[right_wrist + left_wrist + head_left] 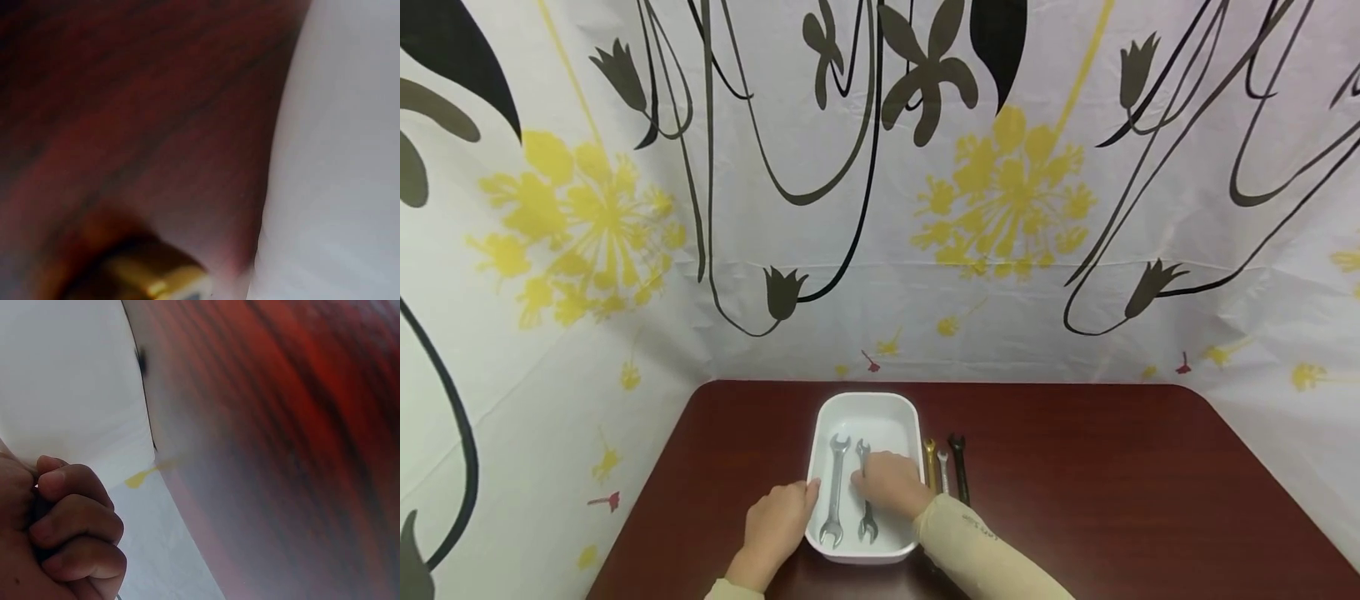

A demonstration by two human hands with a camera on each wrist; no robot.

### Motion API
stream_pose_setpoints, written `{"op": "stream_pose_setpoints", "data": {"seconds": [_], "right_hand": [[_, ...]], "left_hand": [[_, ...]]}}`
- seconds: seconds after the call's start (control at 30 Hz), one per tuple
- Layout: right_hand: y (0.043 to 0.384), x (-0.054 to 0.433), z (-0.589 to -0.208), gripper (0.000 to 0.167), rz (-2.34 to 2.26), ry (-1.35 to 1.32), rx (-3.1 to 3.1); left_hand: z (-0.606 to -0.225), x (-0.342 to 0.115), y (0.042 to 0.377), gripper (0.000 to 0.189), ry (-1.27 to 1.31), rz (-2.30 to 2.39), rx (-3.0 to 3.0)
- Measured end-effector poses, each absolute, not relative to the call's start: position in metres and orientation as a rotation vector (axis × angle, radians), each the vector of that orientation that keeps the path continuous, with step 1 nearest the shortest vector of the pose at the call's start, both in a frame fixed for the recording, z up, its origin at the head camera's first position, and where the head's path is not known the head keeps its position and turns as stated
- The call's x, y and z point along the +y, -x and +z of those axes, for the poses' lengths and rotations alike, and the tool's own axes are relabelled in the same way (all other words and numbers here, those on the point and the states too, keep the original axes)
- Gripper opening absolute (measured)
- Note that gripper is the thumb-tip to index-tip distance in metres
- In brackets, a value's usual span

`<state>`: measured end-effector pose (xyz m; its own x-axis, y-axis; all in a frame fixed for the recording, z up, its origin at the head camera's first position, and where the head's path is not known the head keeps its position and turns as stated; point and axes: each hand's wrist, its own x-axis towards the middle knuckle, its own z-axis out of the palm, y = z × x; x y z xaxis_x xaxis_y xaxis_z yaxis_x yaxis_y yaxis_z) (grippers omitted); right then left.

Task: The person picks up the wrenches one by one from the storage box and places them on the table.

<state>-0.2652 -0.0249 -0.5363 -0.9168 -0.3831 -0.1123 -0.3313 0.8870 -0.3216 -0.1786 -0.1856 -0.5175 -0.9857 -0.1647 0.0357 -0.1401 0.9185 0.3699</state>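
Observation:
A white tray (863, 550) stands on the table, and my left hand (778, 517) holds its left rim, with the thumb at the edge. Curled fingers (87, 525) of that hand show beside the tray's white wall (69, 375) in the left wrist view. Inside the tray, my right hand (891, 482) grips the middle of a silver double open-end wrench (868, 525), hiding that part of it. Left of it lies a larger silver wrench (836, 492), lengthwise in the tray. The right wrist view shows no part of the right hand clearly.
Right of the tray lie a gold wrench (930, 462), a small silver wrench (943, 471) and a black wrench (959, 471), partly under the right forearm. A blurred gold end (144, 275) shows close to the right wrist camera. A patterned curtain (880, 325) surrounds the dark red-brown table (1097, 483).

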Motion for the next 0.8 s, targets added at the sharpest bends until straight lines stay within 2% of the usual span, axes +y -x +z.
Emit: {"op": "stream_pose_setpoints", "data": {"seconds": [0.53,0.8], "right_hand": [[0.2681,-0.0283,-0.5376,0.035,-0.402,0.539,2.863],[0.2717,-0.0269,-0.5338,0.031,-0.632,0.533,2.826]], "left_hand": [[-0.5201,-0.1872,0.1779,0.038,-0.275,-0.600,-3.016],[-0.5188,-0.1863,0.1785,0.038,-0.265,-0.585,-2.999]]}}
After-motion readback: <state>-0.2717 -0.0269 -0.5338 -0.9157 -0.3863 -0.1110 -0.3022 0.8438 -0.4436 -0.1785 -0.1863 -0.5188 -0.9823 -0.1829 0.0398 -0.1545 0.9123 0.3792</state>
